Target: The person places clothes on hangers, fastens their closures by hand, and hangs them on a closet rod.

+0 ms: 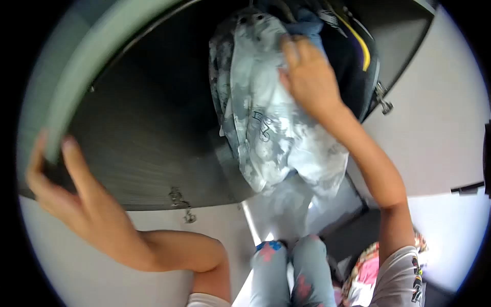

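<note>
The right hand (310, 74) touches a shirt (261, 138) at one o'clock, grip unclear; near nine, the left hand (84, 207) straddles a panel (76, 82), fingers wide.

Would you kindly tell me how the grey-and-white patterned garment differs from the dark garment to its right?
The patterned garment is mottled pale grey and white with dark lettering, whereas the dark garment looks mostly black. The patterned garment shows most of its front, while the dark garment is largely hidden, partly behind the right hand and forearm. Both hang side by side in the dark-lined cabinet.
</note>
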